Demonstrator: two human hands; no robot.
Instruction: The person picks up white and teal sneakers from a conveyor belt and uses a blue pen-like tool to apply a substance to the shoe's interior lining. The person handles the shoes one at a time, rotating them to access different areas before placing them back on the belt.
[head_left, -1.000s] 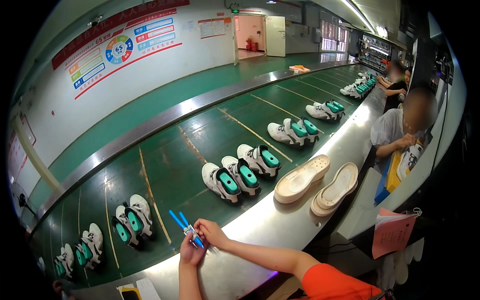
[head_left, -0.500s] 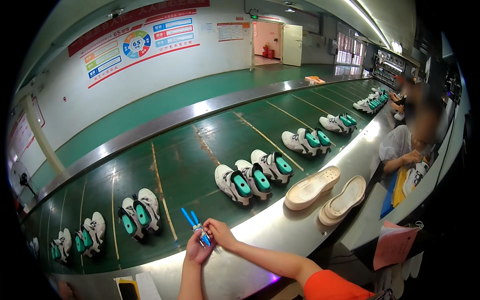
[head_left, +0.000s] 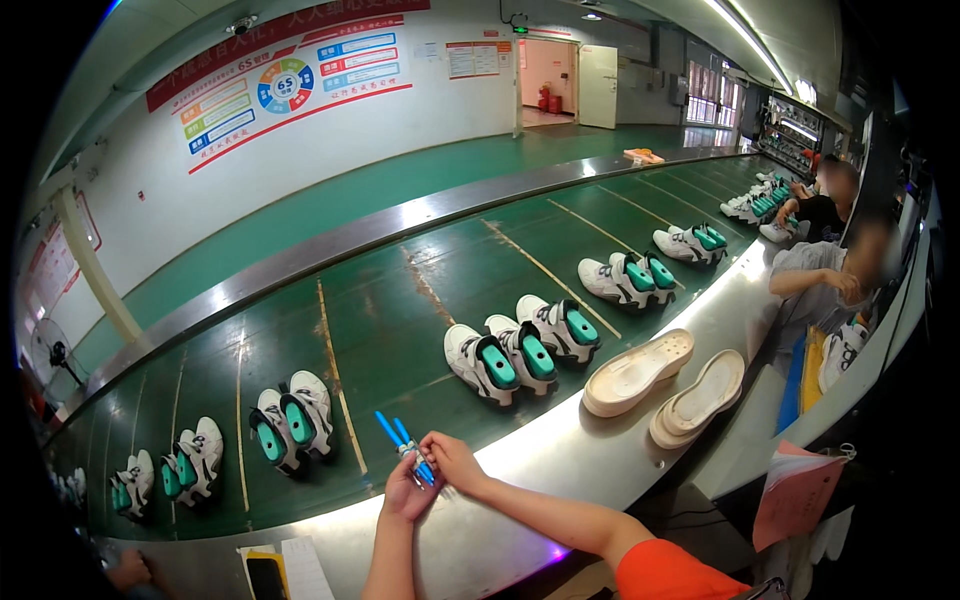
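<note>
Blue pens (head_left: 391, 430) lie in my left hand (head_left: 404, 492), their tips pointing up and away; its fingers are curled round them. My right hand (head_left: 452, 464) is closed and rests against the pens and the fingers of my left hand; what its fingertips grip is hidden. Both hands are over the near metal edge of a green conveyor belt (head_left: 390, 340). Beyond them to the right, white sneakers (head_left: 487, 365) with teal shoe lasts stand together on the belt. Another pair of sneakers (head_left: 291, 421) stands on the left.
Two cream shoe soles (head_left: 640, 372) lie on the metal ledge (head_left: 560, 450) to the right. A phone (head_left: 265, 577) and white papers (head_left: 305, 570) are at the lower left. Pink sheets (head_left: 795, 495) hang at the right. Co-workers (head_left: 815, 275) sit further along the belt.
The whole view has shifted slightly, so things appear a little further right. My hands keep the same hold on the pens. The nearest co-worker's arm has come up from the shoe.
</note>
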